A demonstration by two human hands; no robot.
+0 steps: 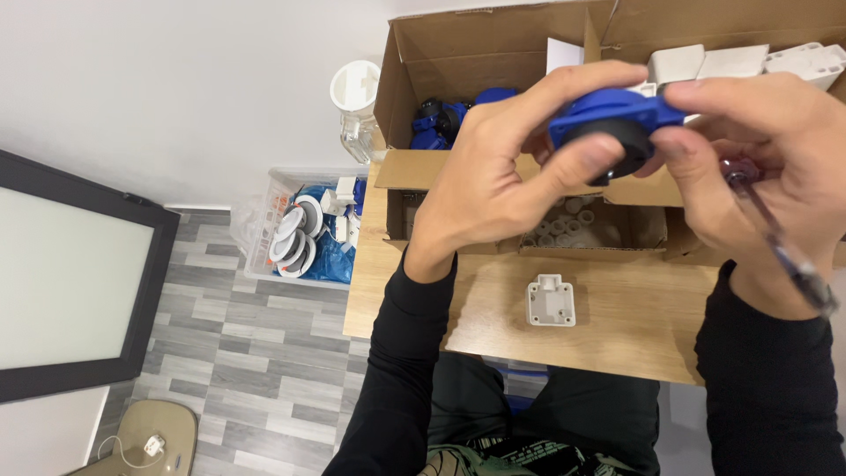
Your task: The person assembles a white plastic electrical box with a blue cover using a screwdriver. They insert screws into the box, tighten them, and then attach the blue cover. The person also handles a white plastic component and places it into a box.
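Note:
My left hand (502, 167) grips a blue and black plastic part (612, 123) from the left, thumb under its round black face. My right hand (767, 167) pinches the same part's right end with thumb and forefinger, and a screwdriver (780, 242) with a clear dark handle lies tucked in its palm, shaft pointing down right. Both hands hover above a wooden table (617, 339). Below them a small white square plastic piece (551, 301) lies flat on the table.
A large open cardboard box (441, 62) at the back holds blue parts (441, 123) and white pieces (731, 62). A smaller box (634, 229) holds small grey cylinders. A clear bin (304, 229) of round white fittings stands on the grey floor at left.

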